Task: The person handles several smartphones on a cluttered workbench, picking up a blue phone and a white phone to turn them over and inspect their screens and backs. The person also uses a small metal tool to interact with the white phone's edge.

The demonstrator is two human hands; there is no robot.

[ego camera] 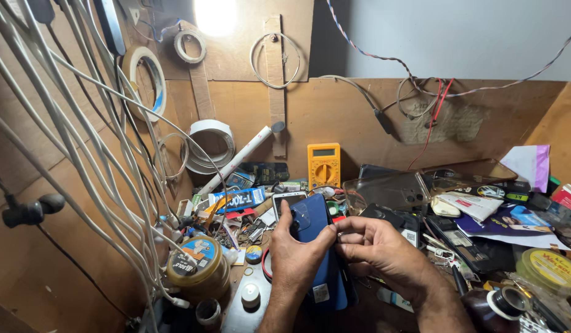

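My left hand (pixel 296 254) grips a blue phone (pixel 319 246) from its left side, back facing up, the thumb resting near the camera corner. My right hand (pixel 378 246) pinches something small and pale at the phone's right edge with fingertips closed; what it is stays too small to tell. The phone lies tilted over the cluttered wooden bench, its lower end near me.
A yellow multimeter (pixel 323 164) stands against the back wall. A round jar (pixel 198 266) and small bottle (pixel 251 295) sit at left, a clear phone case (pixel 390 191) and papers (pixel 495 213) at right. White cables (pixel 82 142) hang across the left; tape rolls (pixel 208 145) hang on the wall.
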